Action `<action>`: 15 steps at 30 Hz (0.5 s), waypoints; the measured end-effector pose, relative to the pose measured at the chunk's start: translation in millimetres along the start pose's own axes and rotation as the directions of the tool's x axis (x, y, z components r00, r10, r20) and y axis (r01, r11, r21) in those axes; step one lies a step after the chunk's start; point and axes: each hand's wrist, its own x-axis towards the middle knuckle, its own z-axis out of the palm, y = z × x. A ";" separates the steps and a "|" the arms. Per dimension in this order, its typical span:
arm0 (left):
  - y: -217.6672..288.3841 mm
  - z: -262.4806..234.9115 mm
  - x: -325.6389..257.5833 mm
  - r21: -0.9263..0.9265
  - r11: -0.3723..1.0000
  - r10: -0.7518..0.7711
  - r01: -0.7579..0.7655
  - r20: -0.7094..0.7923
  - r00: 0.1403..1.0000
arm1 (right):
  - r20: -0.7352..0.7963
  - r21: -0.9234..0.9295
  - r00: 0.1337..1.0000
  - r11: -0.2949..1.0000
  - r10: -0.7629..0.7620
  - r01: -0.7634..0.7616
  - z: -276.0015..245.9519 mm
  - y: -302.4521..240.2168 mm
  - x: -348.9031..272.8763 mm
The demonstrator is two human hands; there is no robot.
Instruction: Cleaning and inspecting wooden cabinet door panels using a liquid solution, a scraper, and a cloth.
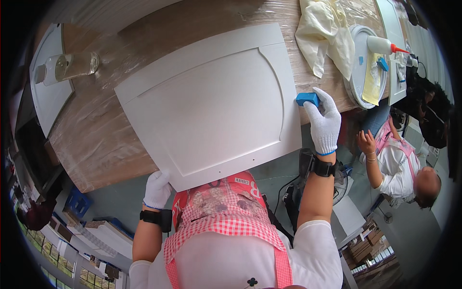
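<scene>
The right hand (325, 118), in a white knit glove with a blue cuff edge, has thumb and fingers clamped on a small blue block (307, 99), which sits against the right edge of a white door panel (211, 106). The left hand (158, 190), gloved alike, is at the panel's near left corner; its fingers are partly hidden, so I cannot tell whether they close on the edge. The panel lies face up at the table's near side, its recessed centre bounded by a curved line on the right, with two small holes along the near border. Under it the brown table (96, 139) is wrapped in wrinkled, shiny clear film. Left of the panel is a clear jar (79, 66) beside another pale panel (44, 103); to the right are a rumpled cream cloth (325, 36) and a round white lid (357, 89) bearing a squeeze bottle (379, 45) with a red nozzle and a yellow strip (372, 79). Beyond, a co-worker (397, 166) in a white shirt and pink apron is at the right. Around them spread a grey-green floor (284, 168), a blue crate (77, 201), windows (55, 260) at lower left and stacked cardboard boxes (368, 245) at lower right.
</scene>
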 end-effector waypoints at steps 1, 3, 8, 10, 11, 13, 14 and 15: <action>0.3 -1.1 1.5 -0.006 1.000 0.004 -0.004 0.035 0.999 | -0.017 -0.008 0.999 0.999 0.034 -0.034 -5.1 10.3 -18.3; -0.4 -9.1 6.3 0.015 1.000 0.004 -0.005 0.077 0.997 | -0.051 -0.049 0.993 0.993 0.107 -0.109 -17.0 18.2 -56.2; 1.6 -17.1 9.9 0.044 0.999 0.003 -0.008 0.129 0.992 | -0.182 -0.014 0.966 0.982 0.184 -0.189 -33.2 43.2 -135.5; 4.7 -12.4 9.0 0.049 0.999 -0.002 -0.006 0.155 0.988 | -0.232 0.052 0.952 0.980 0.200 -0.193 -31.5 50.0 -150.9; 4.8 -12.9 11.3 0.057 0.998 -0.001 -0.008 0.156 0.988 | -0.269 0.112 0.939 0.976 0.212 -0.188 -29.2 52.4 -156.5; 6.4 -17.2 11.9 0.082 0.997 -0.013 -0.005 0.209 0.978 | -0.375 0.196 0.908 0.973 0.187 -0.119 -17.7 51.7 -159.1; 6.9 -16.1 13.1 0.090 0.996 -0.012 -0.006 0.203 0.979 | -0.402 0.180 0.900 0.978 0.168 -0.102 -11.6 54.0 -159.2; 7.5 -15.5 12.1 0.083 0.997 -0.015 -0.003 0.212 0.977 | -0.420 0.169 0.895 0.982 0.150 -0.085 -2.2 55.7 -160.2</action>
